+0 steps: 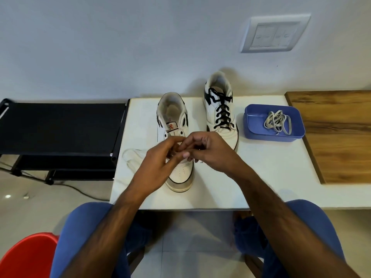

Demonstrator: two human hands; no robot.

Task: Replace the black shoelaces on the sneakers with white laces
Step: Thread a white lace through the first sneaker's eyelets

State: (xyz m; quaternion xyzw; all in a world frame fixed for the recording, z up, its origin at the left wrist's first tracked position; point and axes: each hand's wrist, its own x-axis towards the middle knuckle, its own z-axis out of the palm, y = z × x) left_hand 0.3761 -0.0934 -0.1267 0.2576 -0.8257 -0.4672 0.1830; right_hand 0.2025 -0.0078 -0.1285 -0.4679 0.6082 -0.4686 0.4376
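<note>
- Left hand and right hand meet with curled fingers over the near sneaker; what they pinch is hidden.
- White lace trails left on the table.
- Far sneaker keeps black laces.
- Blue tray holds another lace.

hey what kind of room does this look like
Probably a home, perhaps an entryway: a black shoe rack beside a small white table, a wall switch plate, and a red plastic chair.
</note>
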